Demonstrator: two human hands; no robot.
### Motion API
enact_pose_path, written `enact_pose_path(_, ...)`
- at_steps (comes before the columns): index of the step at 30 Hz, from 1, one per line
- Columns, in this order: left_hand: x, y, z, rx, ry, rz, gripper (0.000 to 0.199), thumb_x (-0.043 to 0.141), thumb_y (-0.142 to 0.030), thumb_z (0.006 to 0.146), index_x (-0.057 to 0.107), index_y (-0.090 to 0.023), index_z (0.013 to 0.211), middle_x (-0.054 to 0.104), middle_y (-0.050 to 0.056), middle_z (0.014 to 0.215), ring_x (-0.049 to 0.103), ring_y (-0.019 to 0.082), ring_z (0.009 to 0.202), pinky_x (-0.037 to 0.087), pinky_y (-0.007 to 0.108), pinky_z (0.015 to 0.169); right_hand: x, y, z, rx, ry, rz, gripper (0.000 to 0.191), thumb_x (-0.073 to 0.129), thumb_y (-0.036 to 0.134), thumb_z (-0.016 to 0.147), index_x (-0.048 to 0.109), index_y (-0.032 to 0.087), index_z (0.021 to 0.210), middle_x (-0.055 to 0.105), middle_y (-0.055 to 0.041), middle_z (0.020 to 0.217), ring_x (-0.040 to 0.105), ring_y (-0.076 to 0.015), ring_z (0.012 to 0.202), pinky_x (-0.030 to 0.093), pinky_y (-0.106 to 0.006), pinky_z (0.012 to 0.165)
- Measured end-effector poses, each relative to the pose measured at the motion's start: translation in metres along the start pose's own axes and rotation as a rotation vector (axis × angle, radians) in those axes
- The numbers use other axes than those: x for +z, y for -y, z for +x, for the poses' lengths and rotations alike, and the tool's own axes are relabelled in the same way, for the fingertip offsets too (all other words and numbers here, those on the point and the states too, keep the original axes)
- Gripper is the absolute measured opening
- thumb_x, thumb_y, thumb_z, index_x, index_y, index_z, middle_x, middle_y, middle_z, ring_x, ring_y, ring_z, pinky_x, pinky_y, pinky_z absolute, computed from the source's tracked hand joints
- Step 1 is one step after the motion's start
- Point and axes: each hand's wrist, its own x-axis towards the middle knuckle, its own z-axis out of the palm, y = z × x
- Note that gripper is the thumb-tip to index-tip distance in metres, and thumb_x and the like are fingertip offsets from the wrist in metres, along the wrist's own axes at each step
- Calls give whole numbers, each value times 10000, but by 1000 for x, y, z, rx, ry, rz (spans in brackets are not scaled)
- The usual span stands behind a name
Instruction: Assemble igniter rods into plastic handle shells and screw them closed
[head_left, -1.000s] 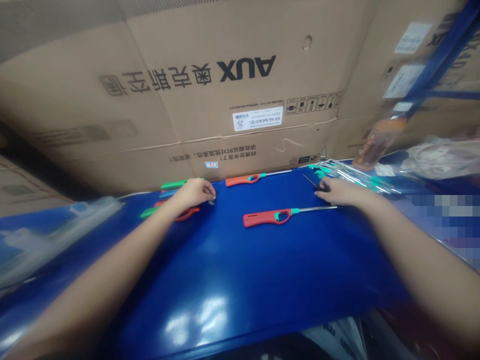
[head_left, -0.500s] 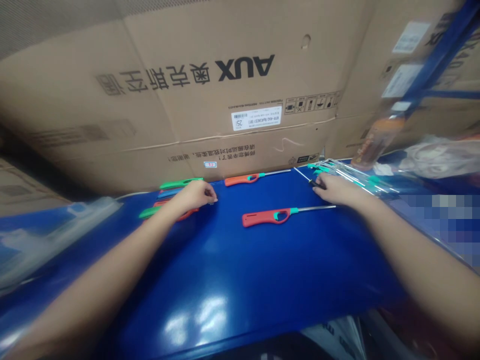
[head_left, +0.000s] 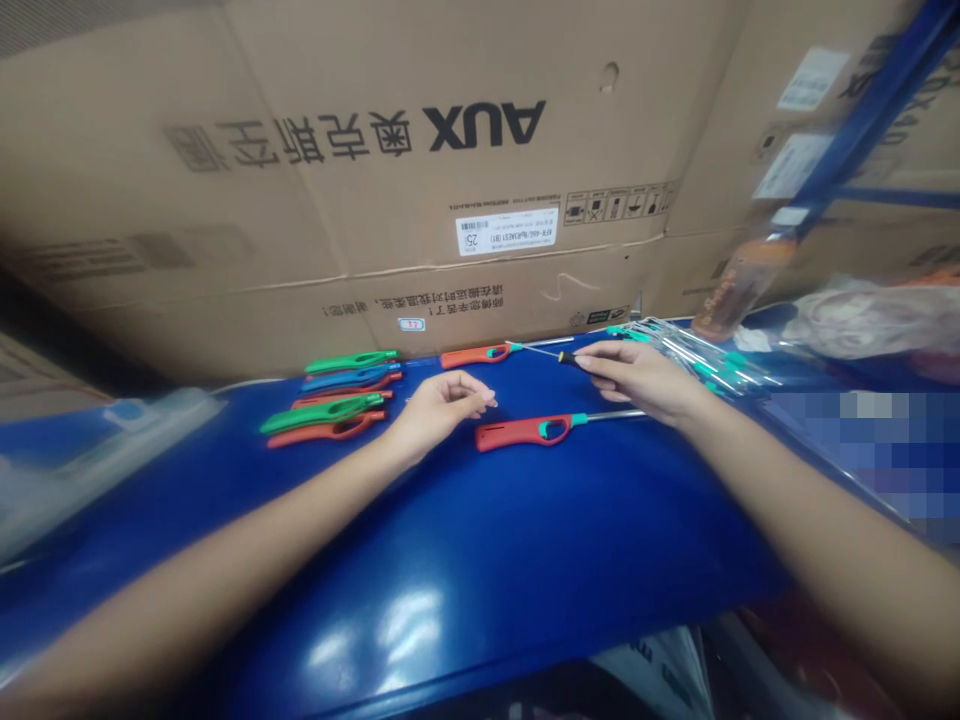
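Observation:
My right hand [head_left: 637,375] grips a small screwdriver [head_left: 568,358] by its black handle with a yellow ring. Its thin shaft points left, over the metal rod of an orange-red long-nosed lighter [head_left: 465,357] lying near the carton. Left of that, my left hand [head_left: 442,410] is held with thumb and fingertips pinched; whatever is between them is too small to name. Just right of its fingers lies a red lighter [head_left: 517,433] with a teal trigger and metal rod. Beyond my left wrist sit several green, blue and red lighter handles [head_left: 322,412] without rods.
Rods with teal parts [head_left: 697,355] are heaped at the back right, beside an orange drink bottle [head_left: 742,285] and a plastic bag [head_left: 870,315]. A large carton [head_left: 300,230] backs the blue table [head_left: 525,560]. Clear plastic bags [head_left: 135,470] lie at left.
My left hand has moved right, away from the lighter handles, which now show more fully. My right hand has shifted left with the screwdriver, whose shaft now lies nearer level.

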Motion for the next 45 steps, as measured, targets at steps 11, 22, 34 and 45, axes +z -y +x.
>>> enact_pose_path(11,10,10,-5,-126,-16,-481,404,895,-214,609,678,-147,944,756,17,837,708,131,801,543,275,822,12,1,-2,-227,-222,30,454,825,575,672,600,206,809,471,68,478,360,-54,374,256,-196,351)
enact_pose_path(22,17,7,-10,-142,19,-563,367,912,-178,608,696,-135,902,756,18,797,710,123,750,552,229,736,19,0,-2,-157,-227,54,474,853,546,623,560,197,756,495,61,468,384,-49,370,247,-163,353)
enact_pose_path(34,17,8,-10,-140,25,-544,371,919,-187,599,699,-138,894,760,13,801,714,117,760,551,208,720,18,-2,1,-131,-256,38,478,848,550,603,560,194,739,518,47,468,379,-54,377,238,-178,369)
enact_pose_path(45,17,16,-10,-90,-18,-419,351,912,-240,613,703,-131,873,758,36,808,703,124,740,534,218,707,14,-7,-2,-516,-355,-454,260,635,444,866,589,206,772,551,11,659,463,-123,570,363,-264,542)
